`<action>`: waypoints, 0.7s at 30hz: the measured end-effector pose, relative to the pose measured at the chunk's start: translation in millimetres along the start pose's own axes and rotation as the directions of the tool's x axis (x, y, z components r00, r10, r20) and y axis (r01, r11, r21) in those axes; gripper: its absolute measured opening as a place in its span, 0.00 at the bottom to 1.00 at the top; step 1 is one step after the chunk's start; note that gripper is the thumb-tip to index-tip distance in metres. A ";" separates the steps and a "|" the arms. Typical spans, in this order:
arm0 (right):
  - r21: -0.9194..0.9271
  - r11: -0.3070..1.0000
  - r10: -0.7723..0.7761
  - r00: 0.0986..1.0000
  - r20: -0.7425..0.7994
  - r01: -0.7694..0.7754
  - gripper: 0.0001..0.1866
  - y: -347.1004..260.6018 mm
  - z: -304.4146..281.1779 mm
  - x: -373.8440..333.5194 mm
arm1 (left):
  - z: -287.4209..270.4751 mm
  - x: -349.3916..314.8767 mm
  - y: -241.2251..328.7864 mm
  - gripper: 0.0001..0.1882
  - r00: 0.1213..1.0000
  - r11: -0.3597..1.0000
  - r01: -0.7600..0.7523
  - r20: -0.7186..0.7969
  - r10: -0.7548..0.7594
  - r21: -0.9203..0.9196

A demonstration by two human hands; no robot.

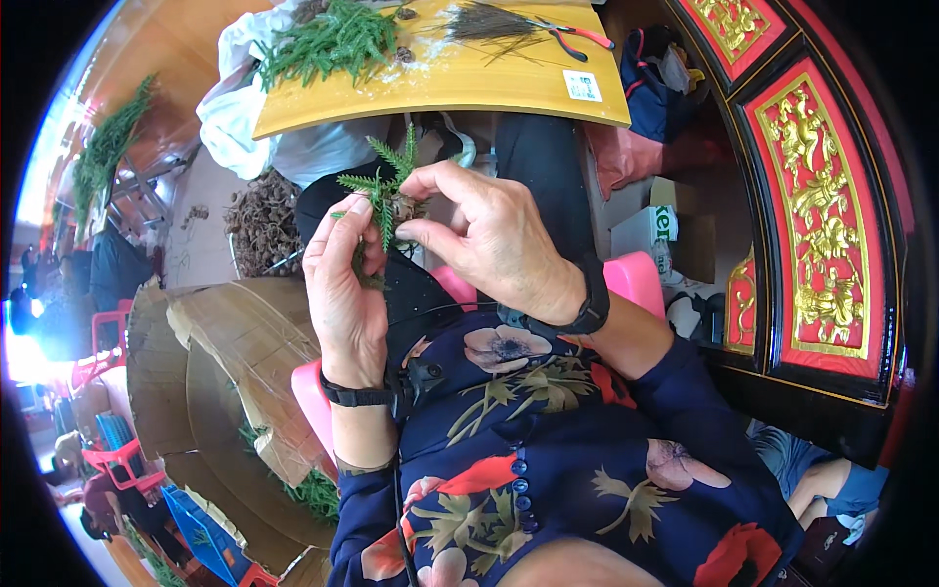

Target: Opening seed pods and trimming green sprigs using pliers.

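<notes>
Above my lap I hold a small artificial pine sprig (384, 186) with green needle tips that fan up and to the left. My left hand (344, 259) pinches it low down between thumb and fingers. From the right, my right hand (494, 230) closes thumb and forefinger around the sprig's other side. Something brown, perhaps a pine cone (409, 207), shows partly between the fingers of my right hand; the rest of it is hidden. Each wrist wears a black band.
Ahead stands a yellow wooden table (430, 103) bearing green sprigs (333, 44), thin brown wires (489, 22) and red-handled pliers (572, 37). Pine cones (264, 223) are heaped on the floor at left. A cardboard box (196, 401) stands nearer; carved red-gold panels (822, 215) rise at right.
</notes>
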State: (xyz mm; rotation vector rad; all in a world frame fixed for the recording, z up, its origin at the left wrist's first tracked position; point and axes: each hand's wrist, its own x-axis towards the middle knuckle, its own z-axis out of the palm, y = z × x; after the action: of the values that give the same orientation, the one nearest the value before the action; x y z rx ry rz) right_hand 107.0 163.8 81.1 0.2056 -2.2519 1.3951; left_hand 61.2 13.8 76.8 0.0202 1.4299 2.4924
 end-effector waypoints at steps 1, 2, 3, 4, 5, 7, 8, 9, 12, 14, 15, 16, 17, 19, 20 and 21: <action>-0.057 0.997 -0.048 0.998 -0.034 0.046 0.14 4.0 3.0 -1.1 | -0.1 0.3 -1.5 0.07 1.000 1.000 0.011 0.011 -0.011 -0.009; -0.115 0.989 -0.097 0.993 -0.065 0.089 0.14 5.8 5.7 -0.8 | -0.2 0.6 -2.8 0.07 1.000 1.000 0.023 0.021 -0.022 -0.019; -0.174 0.976 -0.148 0.985 -0.092 0.131 0.14 7.5 7.5 -1.0 | 0.2 0.8 -3.4 0.07 0.999 0.999 0.033 0.032 -0.032 -0.028; -0.175 0.976 -0.148 0.984 -0.094 0.130 0.14 8.5 8.7 -2.5 | 0.7 0.8 -3.2 0.07 0.999 0.999 0.034 0.034 -0.033 -0.027; -0.175 0.978 -0.132 0.986 -0.105 0.112 0.14 7.2 9.6 -4.0 | 1.2 0.7 -2.6 0.07 0.999 0.998 0.043 0.030 -0.042 -0.043; -0.173 0.982 -0.097 0.987 -0.127 0.075 0.14 2.3 11.3 -5.5 | 0.3 0.4 -1.7 0.06 0.998 0.995 0.063 0.021 -0.062 -0.076; -0.174 0.982 -0.096 0.987 -0.128 0.073 0.14 1.7 11.9 -5.9 | -0.1 0.5 -1.2 0.06 0.998 0.995 0.064 0.022 -0.063 -0.075; -0.143 0.985 -0.116 0.981 -0.154 0.094 0.14 1.2 12.4 -6.2 | -0.6 0.6 -0.7 0.06 0.998 0.995 0.057 0.029 -0.055 -0.079; -0.079 0.986 -0.159 0.966 -0.202 0.146 0.15 0.7 13.0 -5.4 | -1.3 0.2 1.3 0.06 0.999 0.995 0.034 0.037 -0.031 -0.090; -0.040 0.985 -0.170 0.962 -0.213 0.166 0.15 2.7 10.6 -4.5 | 0.3 -1.2 1.7 0.06 1.000 1.000 -0.019 0.001 0.019 0.016; -0.021 0.984 -0.176 0.960 -0.218 0.176 0.15 3.3 10.3 -4.3 | 1.5 -2.0 1.8 0.06 0.999 0.997 -0.043 -0.016 0.045 0.070; -0.022 0.984 -0.178 0.960 -0.217 0.177 0.15 3.6 10.4 -4.6 | 3.7 -2.9 2.0 0.06 0.999 0.997 -0.045 -0.015 0.046 0.068; 0.015 0.989 -0.141 0.967 -0.210 0.148 0.16 3.9 10.8 -5.5 | 6.8 -4.5 2.4 0.06 0.996 0.991 -0.079 -0.026 0.082 0.104; 0.089 0.992 -0.068 0.979 -0.192 0.086 0.17 4.9 11.8 -7.2 | 12.7 -7.1 1.6 0.05 0.987 0.973 -0.144 -0.043 0.154 0.179; 0.089 0.992 -0.069 0.979 -0.193 0.087 0.17 5.5 12.2 -7.5 | 14.2 -7.1 -1.1 0.05 0.987 0.973 -0.145 -0.042 0.155 0.178; 0.100 0.991 -0.070 0.979 -0.190 0.090 0.18 6.3 12.5 -7.3 | 15.0 -5.9 -5.5 0.05 0.964 0.935 -0.249 -0.029 0.265 0.253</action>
State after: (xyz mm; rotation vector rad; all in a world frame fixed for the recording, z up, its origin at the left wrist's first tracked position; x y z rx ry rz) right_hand 107.2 154.9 68.0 0.1908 -1.9977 1.4328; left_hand 70.2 27.7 80.5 0.1913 1.8661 2.5134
